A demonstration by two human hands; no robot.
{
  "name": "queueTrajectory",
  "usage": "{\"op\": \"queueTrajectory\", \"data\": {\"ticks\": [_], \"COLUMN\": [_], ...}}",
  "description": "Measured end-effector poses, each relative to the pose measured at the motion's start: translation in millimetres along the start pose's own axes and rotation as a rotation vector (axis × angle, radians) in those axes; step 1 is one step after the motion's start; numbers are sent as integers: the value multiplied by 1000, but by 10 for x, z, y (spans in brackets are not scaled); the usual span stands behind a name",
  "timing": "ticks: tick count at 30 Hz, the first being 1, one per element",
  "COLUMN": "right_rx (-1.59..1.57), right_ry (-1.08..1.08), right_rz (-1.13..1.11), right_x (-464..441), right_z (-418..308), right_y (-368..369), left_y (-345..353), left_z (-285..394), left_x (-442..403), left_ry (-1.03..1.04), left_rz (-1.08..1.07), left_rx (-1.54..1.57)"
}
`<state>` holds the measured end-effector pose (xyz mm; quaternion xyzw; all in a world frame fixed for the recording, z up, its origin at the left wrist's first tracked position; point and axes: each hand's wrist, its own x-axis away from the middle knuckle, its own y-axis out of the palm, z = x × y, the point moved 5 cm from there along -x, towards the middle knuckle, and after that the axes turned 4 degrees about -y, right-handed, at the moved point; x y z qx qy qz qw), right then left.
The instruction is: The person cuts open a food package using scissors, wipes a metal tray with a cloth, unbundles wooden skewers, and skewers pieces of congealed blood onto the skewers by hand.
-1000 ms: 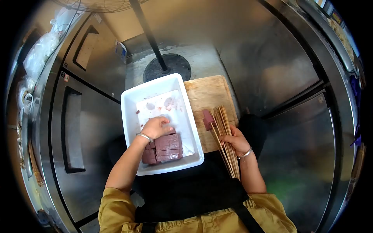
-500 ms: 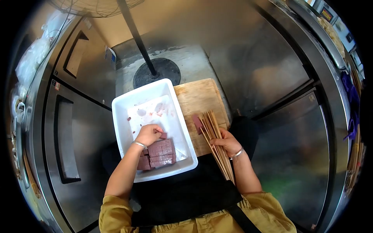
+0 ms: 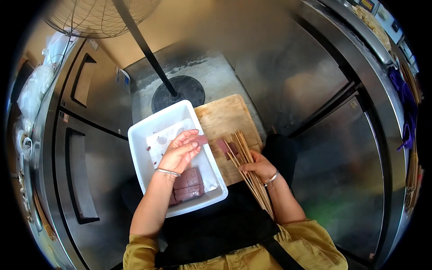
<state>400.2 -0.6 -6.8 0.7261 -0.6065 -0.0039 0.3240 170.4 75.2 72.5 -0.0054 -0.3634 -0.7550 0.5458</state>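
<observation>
My left hand (image 3: 181, 152) is closed in a pinch on a flat purplish-brown piece of what looks like blood curd (image 3: 200, 140), above the right side of the white plastic tub (image 3: 135, 135). Beneath that hand, a cut block of the same curd (image 3: 190, 189) sits in the tub's near end. My right hand (image 3: 260, 167) is wrapped round a bundle of bamboo skewers (image 3: 256, 186), which slants over the wooden board (image 3: 225, 118). Another curd piece (image 3: 223, 146) is at the skewers' upper ends; it appears threaded on one of them.
Behind the tub, a fan's round black base (image 3: 180, 93) stands on the floor. Steel cabinets with handles (image 3: 74, 157) flank me on the left, and more steel doors (image 3: 342, 157) on the right. Plastic bags (image 3: 36, 92) lie on the left counter, a purple cloth (image 3: 405, 108) on the right.
My left hand has lifted a curd piece from the tub and moved up and right towards the skewers. My right hand still grips the bundle, nearly in place. The view has shifted slightly.
</observation>
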Motion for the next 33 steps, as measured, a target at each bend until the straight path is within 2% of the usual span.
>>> {"op": "queueTrajectory", "data": {"ticks": [2,8,10,15,17,18,21,23,25,27,29,32,33], "right_rx": [-20,21,92,59,34,33,20,9,-40,-65,-86,-432,-498], "right_ry": [35,-39,-85,-64,-32,-43,-62,-69,-74,-59,-43,-7,-32], "right_rz": [-34,-31,3,3,-13,0,-1,-17,-25,-20,-17,-173,-288], "right_x": [33,-45,-66,-51,-50,-60,-60,-56,-52,-17,27,116,159], "right_z": [-54,65,82,62,87,92,76,69,66,20,-66,-209,-298], "right_y": [43,24,5,-26,-37,-38,-43,-45,-63,-50,-42,35,59], "left_y": [-35,243,281,399,498,598,815,915,922,935,959,920,915], "left_z": [-72,-156,-203,-362,-476,-522,-582,-635,-668,-695,-727,-844,-869], "left_x": [-132,-315,-369,-334,-228,-124,97,168,203,228,230,154,131], "left_ry": [-25,-99,-121,-149,-133,-122,285,242,259,304,167,100,130], "left_rz": [-18,-18,33,-27,-240,-260,-351,-317,-216,-198,-183,-262,-260], "left_rx": [43,139,-52,-173,-526,-676,-1515,-1496,-1682,-1715,-1840,-1977,-2019]}}
